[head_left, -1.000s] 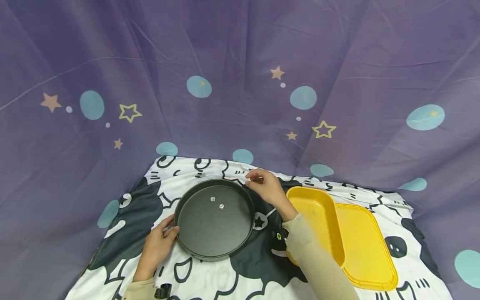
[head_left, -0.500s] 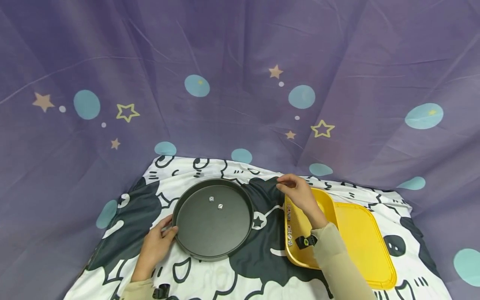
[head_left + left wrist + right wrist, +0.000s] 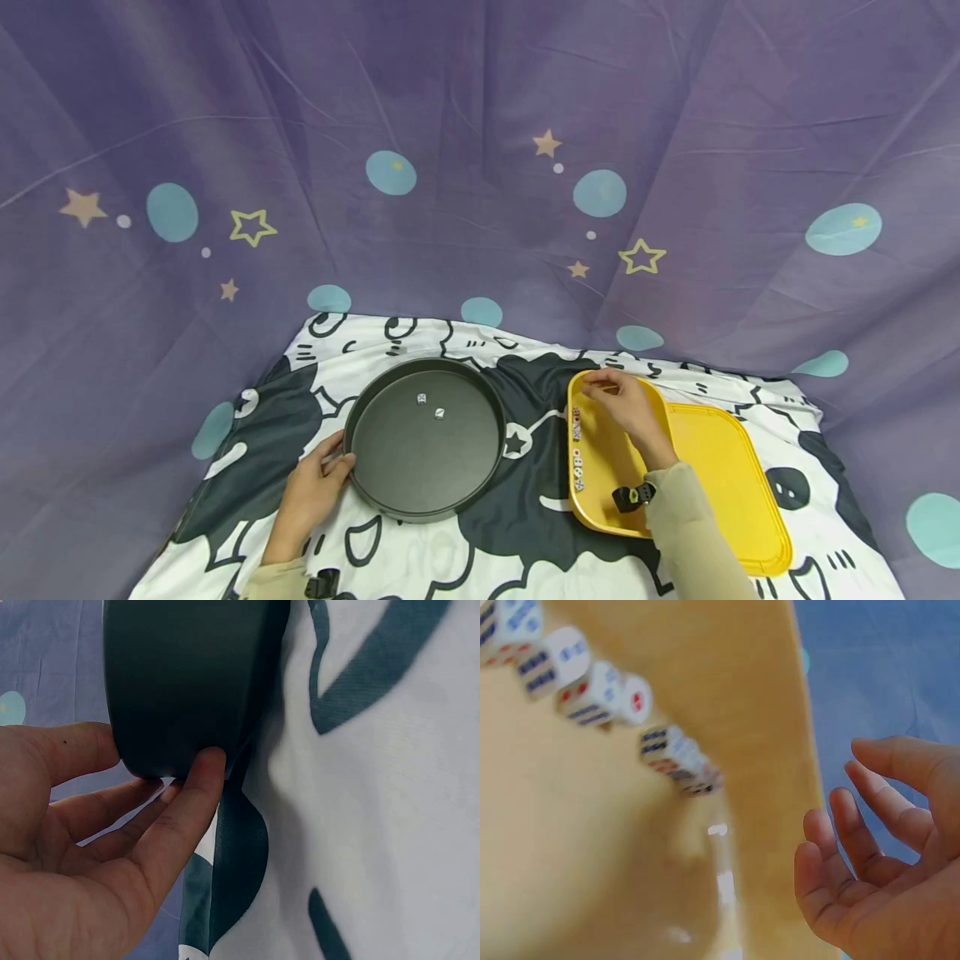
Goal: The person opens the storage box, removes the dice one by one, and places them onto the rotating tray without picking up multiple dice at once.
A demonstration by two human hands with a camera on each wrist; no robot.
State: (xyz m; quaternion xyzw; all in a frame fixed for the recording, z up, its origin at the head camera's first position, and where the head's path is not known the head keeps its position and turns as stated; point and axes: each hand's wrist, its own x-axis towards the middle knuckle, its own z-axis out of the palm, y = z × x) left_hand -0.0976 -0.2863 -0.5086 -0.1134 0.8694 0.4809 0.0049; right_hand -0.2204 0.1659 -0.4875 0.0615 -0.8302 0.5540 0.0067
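Note:
My left hand [image 3: 311, 496] holds the left side of a round dark pan [image 3: 427, 467]; in the left wrist view the thumb lies at one edge of the pan's wall [image 3: 180, 675] and a fingertip at the other, near the cloth. Inside the pan lie two white dice [image 3: 439, 413]. My right hand [image 3: 626, 408] hangs over the far end of a deep yellow tray [image 3: 600, 521], its fingers loosely bent with nothing between them. Several dice [image 3: 577, 467] stand in a row along the tray's left wall, their spots plain in the right wrist view [image 3: 592, 694].
A flat yellow lid [image 3: 738, 492] lies right of the tray, against its side. Under everything spreads a black-and-white patterned cloth [image 3: 420, 567]. A purple curtain [image 3: 450, 150] with stars and blue ovals hangs behind.
My right hand has moved right from the pan's far rim to over the yellow tray, uncovering the row of dice. The left hand stays on the pan, and the two dice in it lie still.

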